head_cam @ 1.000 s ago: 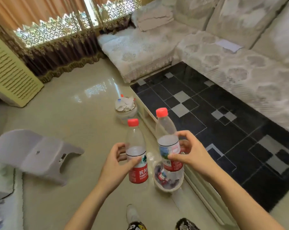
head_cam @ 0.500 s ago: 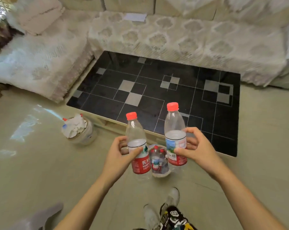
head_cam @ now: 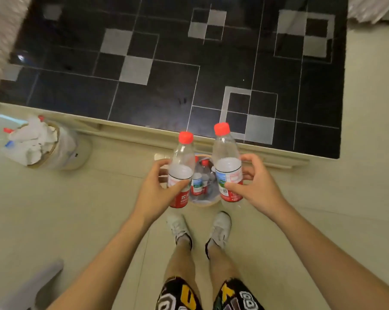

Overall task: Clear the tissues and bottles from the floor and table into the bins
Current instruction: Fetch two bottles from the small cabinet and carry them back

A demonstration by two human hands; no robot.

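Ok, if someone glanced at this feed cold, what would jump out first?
Two red-capped bottles, one in the left hand and one in the right hand, held upright over a small bin already holding bottles, just in front of the shoes. Behind is the black checked table; far left, a second bin stuffed with tissues.

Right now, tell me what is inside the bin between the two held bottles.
The bin holds plastic bottles with red caps and labels. The bottles in the left hand and right hand cover its sides, so no count.
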